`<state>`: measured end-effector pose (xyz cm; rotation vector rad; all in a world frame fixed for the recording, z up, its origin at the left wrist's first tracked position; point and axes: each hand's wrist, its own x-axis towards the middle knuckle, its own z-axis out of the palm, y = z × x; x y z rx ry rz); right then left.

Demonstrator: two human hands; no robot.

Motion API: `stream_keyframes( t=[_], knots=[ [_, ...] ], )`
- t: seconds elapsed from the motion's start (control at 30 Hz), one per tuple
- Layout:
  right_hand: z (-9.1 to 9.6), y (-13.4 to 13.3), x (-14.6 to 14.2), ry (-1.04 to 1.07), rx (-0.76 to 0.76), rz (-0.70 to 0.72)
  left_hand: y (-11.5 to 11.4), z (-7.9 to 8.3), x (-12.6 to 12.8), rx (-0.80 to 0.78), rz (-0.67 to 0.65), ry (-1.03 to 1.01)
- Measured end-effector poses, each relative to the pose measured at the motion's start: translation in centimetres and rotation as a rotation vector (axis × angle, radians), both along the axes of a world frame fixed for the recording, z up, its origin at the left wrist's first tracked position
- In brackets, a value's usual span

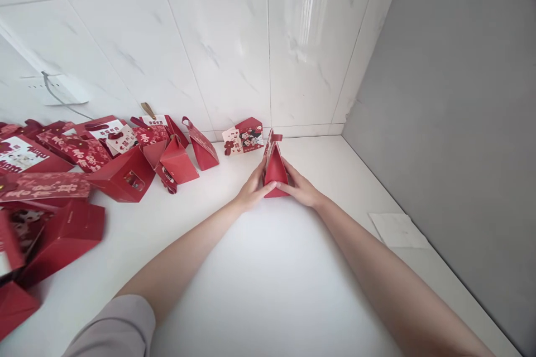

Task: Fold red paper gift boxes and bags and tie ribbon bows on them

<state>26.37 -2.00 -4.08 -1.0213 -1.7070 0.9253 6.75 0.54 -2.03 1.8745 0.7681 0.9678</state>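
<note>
A small red triangular gift box stands upright on the white tabletop, its red ribbon loop at the peak. My left hand is closed around its left side. On the right side my right hand grips it too. Both thumbs meet low on the front panel, while most of the other fingers are hidden along the box's sides. Behind it, near the tiled wall, a red and cream printed box lies with figures on its face. To the left stands another red triangular box with a ribbon loop.
Many red gift boxes crowd the left side, some overlapping. A white paper sheet lies at right beside the grey panel. The tiled wall bounds the back, with a cable at far left.
</note>
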Motion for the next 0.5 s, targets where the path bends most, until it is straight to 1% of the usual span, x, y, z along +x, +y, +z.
stream_keyframes(
  t=[0.07, 0.2, 0.33, 0.4, 0.5],
  knots=[
    [0.4, -0.1, 0.2, 0.053, -0.038, 0.053, 0.1, 0.0, -0.2, -0.026, 0.015, -0.009],
    [0.8, -0.2, 0.4, 0.101, -0.085, 0.165, 0.4, -0.4, -0.6, -0.085, -0.005, -0.067],
    [0.6, -0.1, 0.3, 0.120, -0.127, 0.197, 1.0, -0.4, -0.8, -0.088, -0.021, -0.125],
    [0.5, 0.0, 0.2, 0.131, -0.145, 0.184, 1.2, -0.1, -1.0, -0.075, -0.075, -0.132],
    [0.4, 0.0, 0.2, 0.137, -0.159, 0.169, 1.4, 0.5, -1.2, -0.097, -0.187, -0.104]
  ],
)
